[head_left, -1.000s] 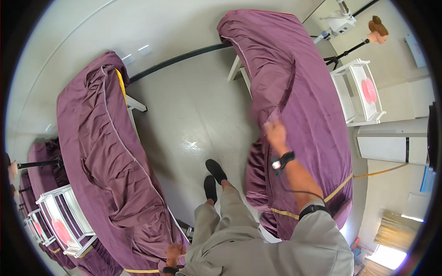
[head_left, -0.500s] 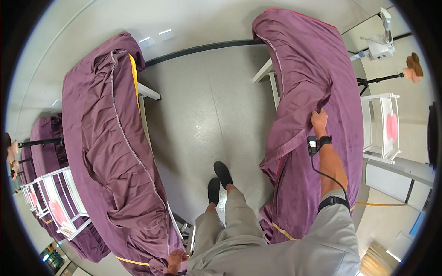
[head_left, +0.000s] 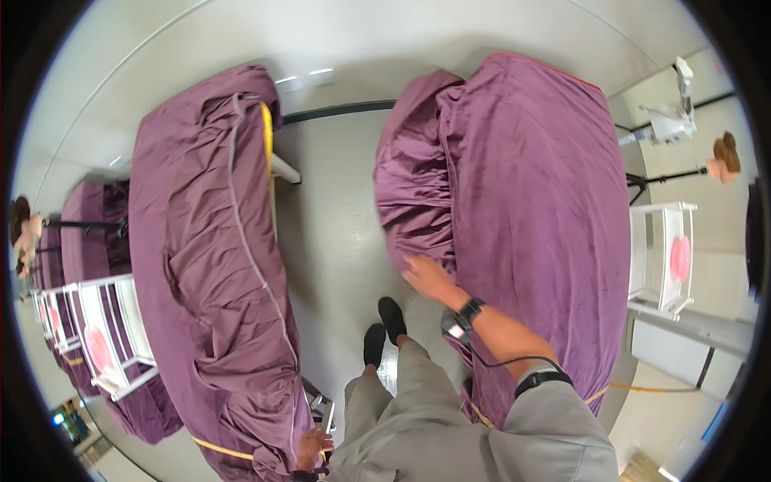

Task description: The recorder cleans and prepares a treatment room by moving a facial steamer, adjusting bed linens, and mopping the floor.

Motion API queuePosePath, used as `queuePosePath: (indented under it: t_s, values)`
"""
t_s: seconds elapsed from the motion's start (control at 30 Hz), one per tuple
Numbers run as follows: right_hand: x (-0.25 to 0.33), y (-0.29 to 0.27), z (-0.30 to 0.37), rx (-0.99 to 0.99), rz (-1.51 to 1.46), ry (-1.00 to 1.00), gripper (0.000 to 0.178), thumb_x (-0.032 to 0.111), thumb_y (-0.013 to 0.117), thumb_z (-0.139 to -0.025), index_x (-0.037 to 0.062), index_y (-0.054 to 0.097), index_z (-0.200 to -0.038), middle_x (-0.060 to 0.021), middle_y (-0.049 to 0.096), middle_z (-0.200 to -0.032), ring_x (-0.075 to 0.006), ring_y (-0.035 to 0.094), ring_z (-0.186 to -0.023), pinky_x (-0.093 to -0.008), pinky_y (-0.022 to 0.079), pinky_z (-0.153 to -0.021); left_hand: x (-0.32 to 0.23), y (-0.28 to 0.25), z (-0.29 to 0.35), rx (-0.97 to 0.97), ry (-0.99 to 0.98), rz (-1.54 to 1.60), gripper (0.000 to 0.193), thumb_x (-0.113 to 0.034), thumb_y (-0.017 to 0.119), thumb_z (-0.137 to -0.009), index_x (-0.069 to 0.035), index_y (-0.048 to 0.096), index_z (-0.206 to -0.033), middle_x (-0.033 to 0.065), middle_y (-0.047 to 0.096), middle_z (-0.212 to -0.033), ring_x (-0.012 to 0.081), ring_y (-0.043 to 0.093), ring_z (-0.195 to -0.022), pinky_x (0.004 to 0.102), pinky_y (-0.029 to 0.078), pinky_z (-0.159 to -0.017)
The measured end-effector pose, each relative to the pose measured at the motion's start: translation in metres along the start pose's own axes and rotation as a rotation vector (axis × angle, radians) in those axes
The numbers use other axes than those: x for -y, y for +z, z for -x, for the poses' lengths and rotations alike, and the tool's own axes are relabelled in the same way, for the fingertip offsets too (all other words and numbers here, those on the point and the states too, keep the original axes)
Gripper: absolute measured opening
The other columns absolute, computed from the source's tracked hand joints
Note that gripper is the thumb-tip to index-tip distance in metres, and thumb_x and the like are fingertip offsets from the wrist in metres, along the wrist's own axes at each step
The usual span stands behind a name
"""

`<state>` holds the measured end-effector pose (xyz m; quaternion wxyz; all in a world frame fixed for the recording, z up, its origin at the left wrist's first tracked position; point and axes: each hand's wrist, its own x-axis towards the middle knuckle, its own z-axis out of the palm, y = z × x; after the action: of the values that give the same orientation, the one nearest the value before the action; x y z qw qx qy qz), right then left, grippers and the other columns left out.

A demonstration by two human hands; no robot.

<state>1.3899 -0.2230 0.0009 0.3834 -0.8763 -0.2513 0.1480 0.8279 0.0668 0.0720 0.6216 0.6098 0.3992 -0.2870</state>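
A purple cloth cover [head_left: 530, 217] lies over the bed on my right, its gathered skirt [head_left: 414, 185] billowing off the side that faces the aisle. At the lower end of that skirt my right hand [head_left: 430, 279] is closed on the cloth, slightly blurred; its fingertips are partly lost against the fabric. To my left, a second purple cover [head_left: 217, 265] with pale piping drapes another bed in wrinkles. By the near inner edge of this bed, my left hand [head_left: 313, 446] rests against the cover, fingers loosely apart with nothing visible in them.
Grey floor [head_left: 345, 217] runs between the two beds, where my feet stand. White trolleys with pink items flank the beds, one on the right [head_left: 662, 253] and one on the left [head_left: 120, 337]. Mannequin heads on stands [head_left: 723, 157] and a white lamp device [head_left: 671, 120] are farther out.
My right hand has moved left and toward me, drawing the folded cover across to the aisle side. The right bed's top now lies smoother. My left hand stays by the left bed.
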Motion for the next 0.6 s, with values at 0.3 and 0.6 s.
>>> queuePosePath:
  t_s: [0.3, 0.6]
  values:
    - [-0.029, -0.026, 0.173, 0.652, -0.054, 0.639, 0.018, 0.015, 0.061, -0.084, -0.0016, 0.064, -0.087, -0.0129, 0.062, -0.071, -0.0244, 0.06, -0.057, -0.0366, 0.048, -0.052, -0.043, -0.005, -0.02, -0.291, 0.278, -0.392, 0.029, -0.029, 0.058, -0.093, 0.0, 0.063, -0.092, 0.0129, 0.067, -0.08, 0.0223, 0.066, -0.068, 0.0333, 0.052, -0.057]
    - [0.027, -0.069, 0.192, 0.316, -0.502, 1.08, 0.022, 0.006, 0.06, -0.091, -0.0032, 0.06, -0.111, -0.0078, 0.06, -0.071, -0.0168, 0.057, -0.051, -0.0283, 0.045, -0.043, -0.139, -0.083, -0.046, -0.86, 0.131, -0.424, 0.039, -0.021, 0.068, -0.083, 0.003, 0.058, -0.112, 0.0238, 0.068, -0.098, 0.0379, 0.066, -0.091, 0.0425, 0.052, -0.078]
